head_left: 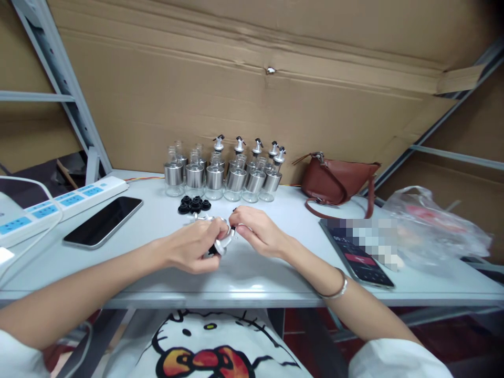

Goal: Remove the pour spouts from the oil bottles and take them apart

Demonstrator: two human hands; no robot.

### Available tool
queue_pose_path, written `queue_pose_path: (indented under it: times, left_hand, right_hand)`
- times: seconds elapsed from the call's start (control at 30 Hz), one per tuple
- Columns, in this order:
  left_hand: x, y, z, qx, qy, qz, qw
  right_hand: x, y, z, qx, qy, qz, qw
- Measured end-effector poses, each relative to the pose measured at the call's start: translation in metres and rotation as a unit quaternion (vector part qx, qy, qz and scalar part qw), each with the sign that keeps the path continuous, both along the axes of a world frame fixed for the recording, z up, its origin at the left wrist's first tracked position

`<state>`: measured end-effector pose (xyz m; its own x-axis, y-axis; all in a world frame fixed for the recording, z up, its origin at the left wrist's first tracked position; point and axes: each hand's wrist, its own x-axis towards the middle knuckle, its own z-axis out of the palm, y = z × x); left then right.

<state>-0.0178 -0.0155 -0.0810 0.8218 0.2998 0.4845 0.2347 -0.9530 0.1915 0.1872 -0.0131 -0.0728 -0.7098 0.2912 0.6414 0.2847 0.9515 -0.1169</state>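
1. Item in hand: one pourer [225,244], with a curved metallic spout, a collar and a dark stopper end, is above the near part of the white table [275,283], between the two hands.
2. Left hand [192,244]: thumb and fingers grasp the pourer around its collar and stopper end.
3. Right hand [260,228]: thumb and forefinger pinch at the spout's tip, where a small black part shows. Exactly what lies between the fingertips is hidden.
4. Done: five pourers with black tops stand in bottle necks. Four are on back-row bottles [257,147]; one is on the rightmost front-row bottle [272,182].
5. Outstanding: the other five front-row bottles [214,178] and two back-row bottles at the left show bare glass necks. At least seven are therefore without pourers.
6. Loose stock: a cluster of black stoppers [196,205] lies before the bottles; overlap prevents a firm count. Metallic parts [199,216] lie just behind the left hand, partly covered by it.
7. Assessment: judged by the bottles, rather less than half are fitted. Whether the held pourer is complete cannot be determined.
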Motion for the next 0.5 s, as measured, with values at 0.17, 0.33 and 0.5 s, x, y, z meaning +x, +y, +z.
queue_pose_path:
  times: [0.17, 0.33, 0.5]
  left_hand:
    - [-0.0007, 0.0047, -0.0004, -0.001, 0.026, 0.015, 1.0]
    - [0.0, 0.0041, 0.0034, 0.024, 0.043, 0.004, 0.999]
    - [0.0012, 0.0026, 0.0046, 0.072, 0.053, 0.007, 0.996]
  right_hand:
    - [-0.0013, -0.0028, -0.0007, -0.109, -0.019, 0.007, 0.994]
    - [-0.0034, -0.0063, 0.0017, -0.207, -0.045, -0.019, 0.977]
    - [-0.0047, -0.0065, 0.0039, -0.246, -0.031, -0.034, 0.968]
